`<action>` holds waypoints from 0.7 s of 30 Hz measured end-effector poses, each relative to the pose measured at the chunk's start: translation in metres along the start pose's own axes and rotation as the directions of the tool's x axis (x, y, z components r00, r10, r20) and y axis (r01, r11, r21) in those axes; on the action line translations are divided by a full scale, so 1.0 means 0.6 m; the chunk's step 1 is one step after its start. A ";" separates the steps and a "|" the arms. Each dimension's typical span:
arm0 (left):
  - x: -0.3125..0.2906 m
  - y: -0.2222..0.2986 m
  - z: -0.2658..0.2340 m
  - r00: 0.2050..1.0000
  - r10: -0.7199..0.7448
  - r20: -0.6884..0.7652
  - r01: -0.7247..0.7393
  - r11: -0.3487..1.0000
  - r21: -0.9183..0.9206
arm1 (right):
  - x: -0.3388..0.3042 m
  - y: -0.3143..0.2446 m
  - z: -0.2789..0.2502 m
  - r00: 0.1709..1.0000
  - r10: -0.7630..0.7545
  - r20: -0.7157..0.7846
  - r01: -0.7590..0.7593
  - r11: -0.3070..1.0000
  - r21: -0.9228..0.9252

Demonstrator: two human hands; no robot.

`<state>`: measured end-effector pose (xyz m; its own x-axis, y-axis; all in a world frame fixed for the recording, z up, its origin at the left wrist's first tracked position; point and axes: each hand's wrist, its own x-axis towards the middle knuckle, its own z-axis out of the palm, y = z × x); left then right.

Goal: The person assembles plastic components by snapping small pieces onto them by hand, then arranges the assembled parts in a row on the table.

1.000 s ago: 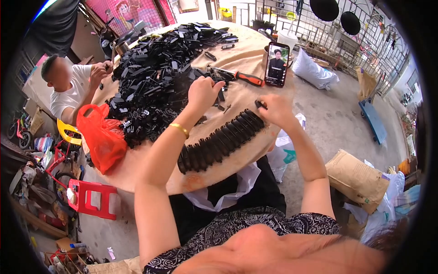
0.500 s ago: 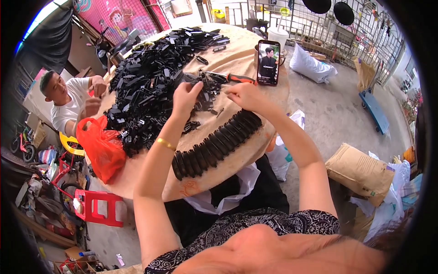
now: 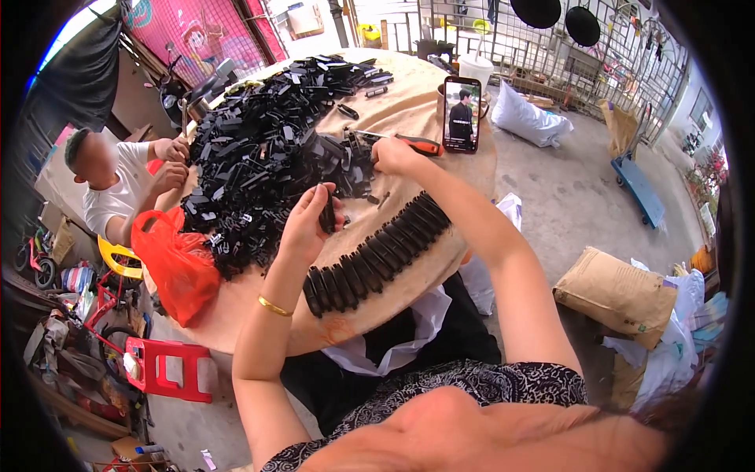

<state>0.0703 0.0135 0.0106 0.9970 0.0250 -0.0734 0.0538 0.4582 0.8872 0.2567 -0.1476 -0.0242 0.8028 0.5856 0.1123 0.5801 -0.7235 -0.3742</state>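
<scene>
My left hand [image 3: 307, 220] holds a slim black plastic piece [image 3: 327, 211] upright between thumb and fingers, just above the cloth-covered table [image 3: 346, 324]. My right hand [image 3: 395, 156] has its fingers pinched together at the right side of a large heap of black plastic pieces [image 3: 252, 138]; whatever is in them is too small to make out. Beside that hand lies a screwdriver [image 3: 421, 145] with a red and black handle. A curved row of similar black pieces [image 3: 376, 256], set side by side, runs along the table's near edge.
A phone [image 3: 462, 114] stands propped against a cup, with a white lidded cup [image 3: 475, 69] behind. A red plastic bag [image 3: 177, 267] hangs at the left edge. Across the left side a person [image 3: 118, 185] works at the heap. A red stool [image 3: 169, 366] and sacks [image 3: 613, 295] stand on the floor.
My left hand has come nearer and lower, away from the heap, with a black piece now visible in it. My right hand has shifted left to the heap's edge.
</scene>
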 end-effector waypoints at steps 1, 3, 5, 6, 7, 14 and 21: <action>0.003 -0.005 -0.007 0.998 -0.036 0.042 0.037 0.999 -0.024 | 0.001 0.003 0.003 1.000 0.000 0.002 0.000 1.000 -0.006; 0.003 -0.008 -0.014 0.994 -0.070 0.079 0.074 0.996 -0.050 | -0.001 -0.006 0.004 1.000 -0.004 0.006 0.005 0.997 -0.071; -0.001 -0.005 -0.020 0.981 -0.117 0.152 0.150 0.962 -0.228 | -0.016 -0.019 -0.002 0.999 -0.007 -0.041 0.005 0.999 -0.049; -0.004 -0.003 -0.020 0.983 -0.112 0.144 0.144 0.962 -0.232 | -0.029 -0.033 -0.011 0.996 -0.006 -0.093 0.004 1.000 -0.027; -0.006 -0.004 -0.012 0.988 -0.117 0.105 0.137 0.969 -0.204 | -0.041 -0.036 -0.017 0.996 -0.016 -0.088 0.013 0.999 -0.029; -0.008 -0.021 -0.002 0.985 -0.045 0.168 0.076 0.980 -0.186 | -0.164 -0.136 -0.049 0.906 -0.108 -0.410 0.394 0.574 0.718; -0.024 -0.013 0.022 0.994 0.044 0.102 -0.030 0.990 -0.138 | -0.191 -0.165 -0.057 0.591 -0.349 -0.727 0.708 0.656 0.261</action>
<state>0.0563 -0.0020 0.0105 0.9989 -0.0453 0.0127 0.0157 0.5756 0.8176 0.1121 -0.1557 0.0311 0.3721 0.3334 0.8663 0.9132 0.0358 -0.4060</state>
